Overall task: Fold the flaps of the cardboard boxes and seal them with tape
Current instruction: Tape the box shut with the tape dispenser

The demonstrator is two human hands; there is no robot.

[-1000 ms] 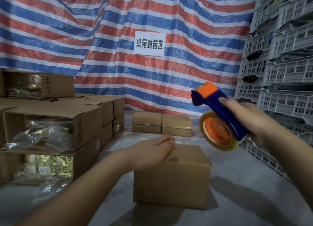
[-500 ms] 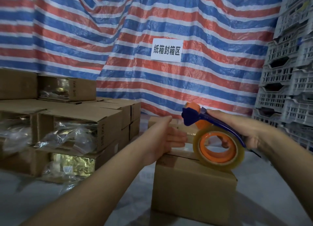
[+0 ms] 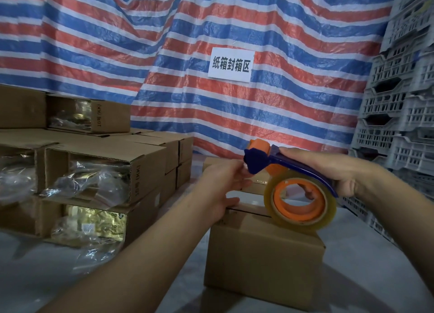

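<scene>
While right hand (image 3: 338, 174) gripped tape dispenser (image 3: 293, 183) handle, roll resting on cardboard box (image 3: 263, 263) top, left hand (image 3: 223, 186) pinched at dispenser's front edge, presumably freeing tape end; flaps closed beneath hands.

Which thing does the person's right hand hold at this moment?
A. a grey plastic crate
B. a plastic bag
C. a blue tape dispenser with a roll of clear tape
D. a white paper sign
C: the right hand grips the handle of the blue tape dispenser above the cardboard box.
</scene>
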